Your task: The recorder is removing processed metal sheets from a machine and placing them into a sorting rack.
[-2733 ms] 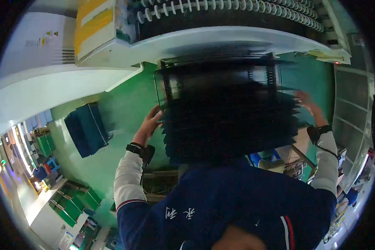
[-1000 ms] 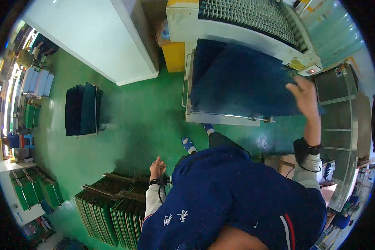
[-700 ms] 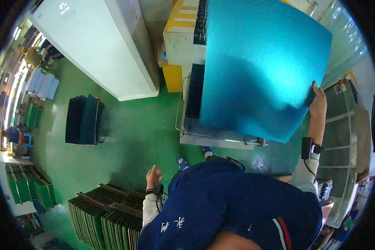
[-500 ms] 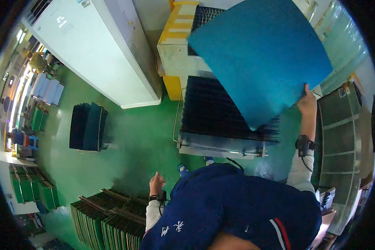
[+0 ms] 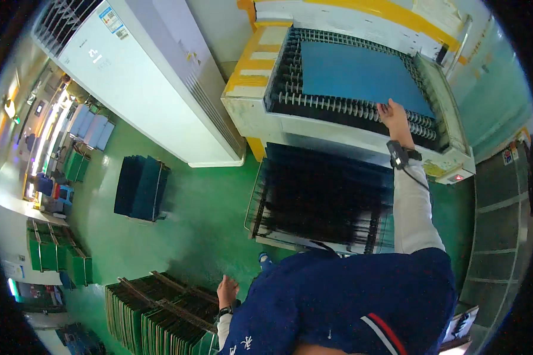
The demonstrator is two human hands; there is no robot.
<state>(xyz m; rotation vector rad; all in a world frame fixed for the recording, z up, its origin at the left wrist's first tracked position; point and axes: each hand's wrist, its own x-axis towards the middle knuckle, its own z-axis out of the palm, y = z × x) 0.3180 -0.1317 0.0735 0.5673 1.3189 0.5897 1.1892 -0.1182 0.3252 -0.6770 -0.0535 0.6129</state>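
Note:
A blue rectangular sheet (image 5: 358, 71) lies flat on the rows of small wheels of a roller conveyor (image 5: 320, 105). At the sheet's near edge, my right hand (image 5: 395, 118) has its fingers loosely bent and apart, not wrapped round it. Whether the fingertips still touch the edge, I cannot tell. Between my body and the machine stands a rack (image 5: 323, 195) packed with dark upright sheets. Low at my left side hangs my left hand (image 5: 227, 291), thumb out, fingers loosely curled, holding nothing. It is nearest to a rack of green-edged panels (image 5: 160, 313).
A tall white air conditioner (image 5: 142, 89) rises left of the conveyor. Another rack of dark sheets (image 5: 141, 188) stands on the green floor (image 5: 201, 195). Along the right side is a grey shelf-like frame (image 5: 494, 225). More green panels (image 5: 59, 254) stand at far left.
My right hand has carried the blue sheet forward and laid it flat on the conveyor, letting go of its grip. My left hand has stayed low at my side.

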